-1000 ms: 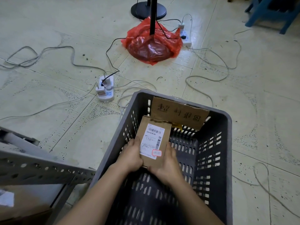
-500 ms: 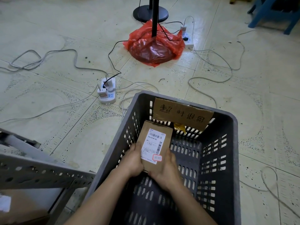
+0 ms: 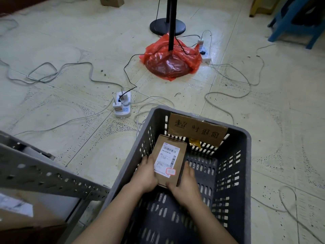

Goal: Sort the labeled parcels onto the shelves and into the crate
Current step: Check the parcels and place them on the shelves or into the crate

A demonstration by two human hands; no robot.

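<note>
Brown cardboard parcel (image 3: 169, 161) sits inside the dark grey slotted crate (image 3: 233, 166), label side up, its far end close to the crate's far wall and nearer the left wall than the right. We note a white shipping label with barcodes on its top face and a small red-bordered sticker at the label's near right corner. Our left hand (image 3: 146, 175) grasps the parcel's left edge, fingers curled round it; our right hand (image 3: 186, 184) holds the right edge and near corner, fingers running down the side. We cannot tell whether the parcel rests on the crate floor or is held just above it. Against the crate's far wall leans a cardboard sign (image 3: 197, 129) with dark handwritten characters, and a scrap of yellow material (image 3: 194, 143) shows just below it. Left of the crate, a grey perforated metal shelf frame (image 3: 44, 175), with another cardboard box (image 3: 26, 221) under it. Beyond the crate on the tiled floor: a white power strip (image 3: 122, 106) with plugs, loose grey cables, and a black stand pole rising from a red plastic bag (image 3: 171, 62).
</note>
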